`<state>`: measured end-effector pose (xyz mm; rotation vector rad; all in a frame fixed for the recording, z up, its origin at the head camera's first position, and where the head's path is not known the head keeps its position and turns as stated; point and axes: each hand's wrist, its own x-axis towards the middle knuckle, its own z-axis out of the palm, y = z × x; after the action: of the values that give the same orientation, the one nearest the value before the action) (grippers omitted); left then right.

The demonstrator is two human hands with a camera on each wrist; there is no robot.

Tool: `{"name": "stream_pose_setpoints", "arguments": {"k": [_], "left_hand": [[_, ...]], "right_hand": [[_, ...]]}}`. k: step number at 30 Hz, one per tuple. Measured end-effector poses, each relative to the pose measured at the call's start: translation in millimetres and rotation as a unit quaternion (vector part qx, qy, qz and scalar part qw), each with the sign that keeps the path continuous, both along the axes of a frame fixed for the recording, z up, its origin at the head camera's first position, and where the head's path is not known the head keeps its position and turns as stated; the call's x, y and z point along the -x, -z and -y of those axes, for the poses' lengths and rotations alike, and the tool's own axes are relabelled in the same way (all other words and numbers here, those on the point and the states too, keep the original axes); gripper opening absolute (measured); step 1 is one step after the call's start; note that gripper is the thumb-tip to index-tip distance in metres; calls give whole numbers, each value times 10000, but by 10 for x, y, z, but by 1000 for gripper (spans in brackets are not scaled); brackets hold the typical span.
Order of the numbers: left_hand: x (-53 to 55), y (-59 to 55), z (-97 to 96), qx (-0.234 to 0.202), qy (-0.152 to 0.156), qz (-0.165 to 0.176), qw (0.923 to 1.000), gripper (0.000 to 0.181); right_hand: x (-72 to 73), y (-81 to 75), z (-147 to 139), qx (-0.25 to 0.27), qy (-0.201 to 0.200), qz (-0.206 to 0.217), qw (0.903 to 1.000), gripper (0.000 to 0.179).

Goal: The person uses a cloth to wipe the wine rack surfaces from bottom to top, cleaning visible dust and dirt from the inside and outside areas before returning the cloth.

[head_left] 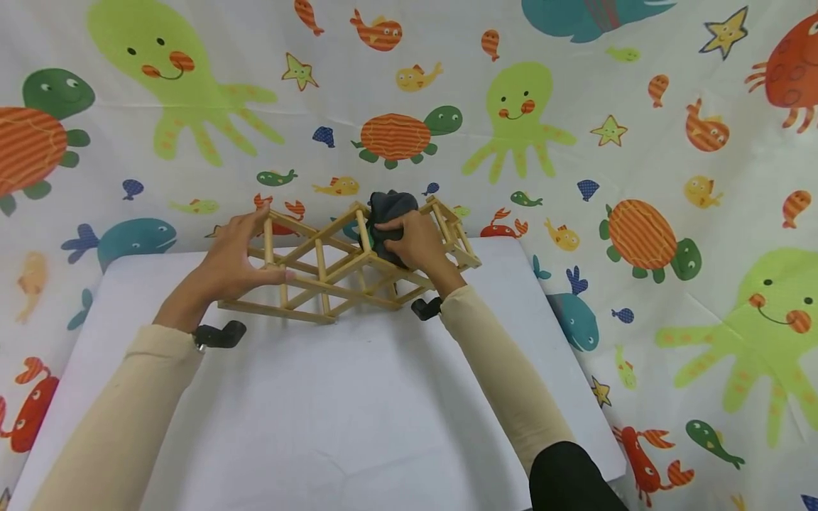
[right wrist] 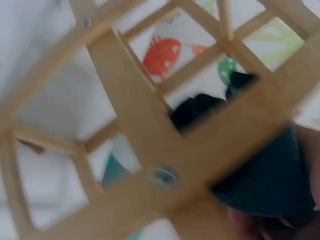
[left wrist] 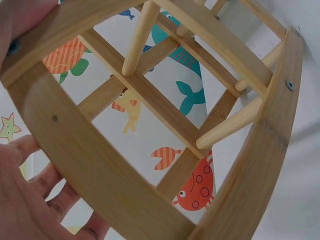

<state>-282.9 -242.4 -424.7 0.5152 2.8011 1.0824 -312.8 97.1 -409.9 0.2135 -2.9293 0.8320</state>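
Plainly, wooden rack (head_left: 345,270) near far table edge (head_left: 160,260), room in front.

Makeshift tabletop spot, exact rm. type unclear: plain white table (head_left: 345,404) below the fingers (head_left: 241,231); hung cloth (head_left: 466,92) w/ cartoon sea animals (head_left: 395,137), nursery-style, behind them & to L & R.

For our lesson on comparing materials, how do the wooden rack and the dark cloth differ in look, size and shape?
Look: the wooden rack is pale yellow-brown; the dark cloth is a deep blue-grey.
Size: the rack is far larger; the cloth spans only a small part of its length.
Shape: the rack is an open frame of straight bars; the cloth is bunched up.
Shared: both are held, the rack by the left hand, the cloth by the right.
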Motion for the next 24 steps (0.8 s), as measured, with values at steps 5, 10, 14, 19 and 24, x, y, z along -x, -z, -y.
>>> {"name": "stream_pose_setpoints", "arguments": {"k": [5,10,14,19,24], "left_hand": [[-2,3,-7,8,-36,2,10000,126],[-7,7,-5,-2,-104,69,9999,126],[-11,10,0,-4,-104,90,9999,126],[-14,10,0,-13,-98,76,9999,126],[-3,9,0,0,-42,68,10000,127]], "right_hand": [[-8,-119,-52,1262,400,-1074,9854,34],[48,-193,-77,2255,627,-2432,9413,36],[81,-113,-60,1926,489,-1817,9631,36],[92,-18,-32,561,-133,114,9983,33],[66,-150,-73,944,-157,-242,9951,33]]}}
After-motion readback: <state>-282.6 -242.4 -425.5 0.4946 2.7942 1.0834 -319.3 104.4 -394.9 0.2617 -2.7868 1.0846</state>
